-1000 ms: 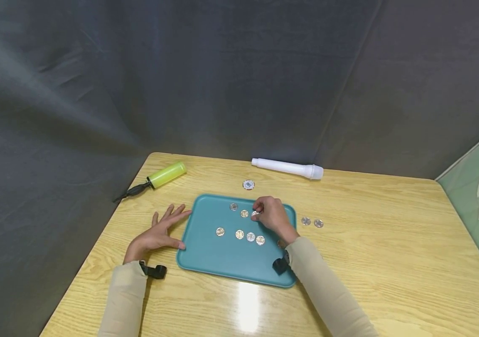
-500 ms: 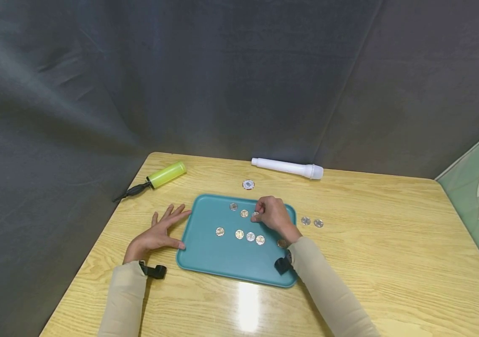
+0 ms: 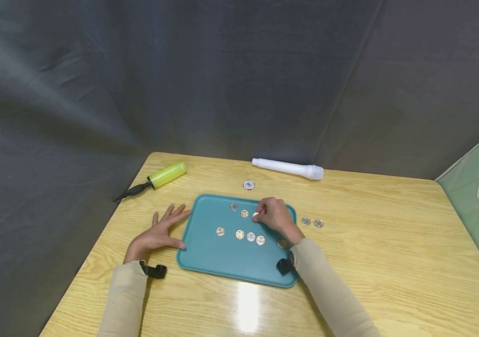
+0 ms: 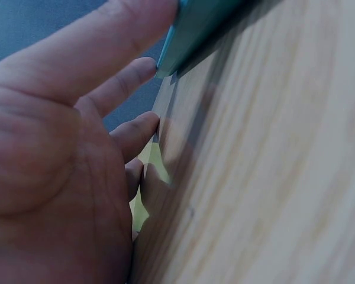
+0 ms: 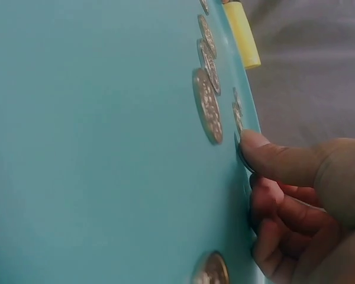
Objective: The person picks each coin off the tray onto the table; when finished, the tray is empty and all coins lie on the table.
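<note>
Dark cloth (image 3: 243, 84) backs the wooden table (image 3: 391, 234); the right hand (image 3: 275, 215) pinches a coin (image 3: 255, 214), left hand (image 3: 157, 235) splayed.

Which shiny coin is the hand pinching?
The pale, round, metallic-looking coin rightmost in the far row on the teal rectangular tray; only it is pinched by the right hand.

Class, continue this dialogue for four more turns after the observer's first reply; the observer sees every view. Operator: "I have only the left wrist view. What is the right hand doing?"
Observer: The right hand pinches a coin over the tray.
Operator: What lies on the table, right of the tray?
Observer: Two silvery coins, side by side.
Operator: And beyond the tray?
Observer: A white microphone lies near the table's far edge.
</note>
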`<state>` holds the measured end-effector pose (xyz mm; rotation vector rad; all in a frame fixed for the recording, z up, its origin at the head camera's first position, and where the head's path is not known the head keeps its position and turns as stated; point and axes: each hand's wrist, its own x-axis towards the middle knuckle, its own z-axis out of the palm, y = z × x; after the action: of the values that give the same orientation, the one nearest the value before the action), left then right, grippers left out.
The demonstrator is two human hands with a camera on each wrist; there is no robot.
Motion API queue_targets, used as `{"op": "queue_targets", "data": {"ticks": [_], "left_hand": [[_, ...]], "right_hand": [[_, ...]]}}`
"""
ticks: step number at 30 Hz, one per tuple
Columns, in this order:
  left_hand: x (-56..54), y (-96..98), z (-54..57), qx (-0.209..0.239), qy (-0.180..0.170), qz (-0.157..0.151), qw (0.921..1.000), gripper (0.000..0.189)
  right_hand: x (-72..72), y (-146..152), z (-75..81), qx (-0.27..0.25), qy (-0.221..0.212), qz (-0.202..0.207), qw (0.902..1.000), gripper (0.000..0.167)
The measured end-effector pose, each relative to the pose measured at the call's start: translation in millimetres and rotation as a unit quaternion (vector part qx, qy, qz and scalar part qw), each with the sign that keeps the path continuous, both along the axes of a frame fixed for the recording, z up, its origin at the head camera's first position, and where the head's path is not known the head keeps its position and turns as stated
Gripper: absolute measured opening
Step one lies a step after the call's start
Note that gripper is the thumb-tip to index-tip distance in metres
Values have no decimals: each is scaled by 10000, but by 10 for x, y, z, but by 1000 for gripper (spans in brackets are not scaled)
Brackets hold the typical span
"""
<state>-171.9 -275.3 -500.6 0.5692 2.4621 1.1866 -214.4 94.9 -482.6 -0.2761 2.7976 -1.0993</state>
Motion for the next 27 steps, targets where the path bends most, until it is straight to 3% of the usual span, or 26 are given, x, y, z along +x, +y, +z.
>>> {"op": "queue_targets", "data": {"ticks": [9, 19, 27], "left_hand": [[-2, -4, 10, 8, 16, -14, 10000, 99], [-7, -7, -1, 40, -16, 7, 10000, 98], [-6, -8, -15, 18, 12, 7, 10000, 98]], "right_hand": [[1, 73, 49, -252, -28, 160, 9996, 8], [0, 152, 39, -805, -489, 132, 9955, 2], [14, 245, 46, -1442, -1039, 15, 9841, 12]]}}
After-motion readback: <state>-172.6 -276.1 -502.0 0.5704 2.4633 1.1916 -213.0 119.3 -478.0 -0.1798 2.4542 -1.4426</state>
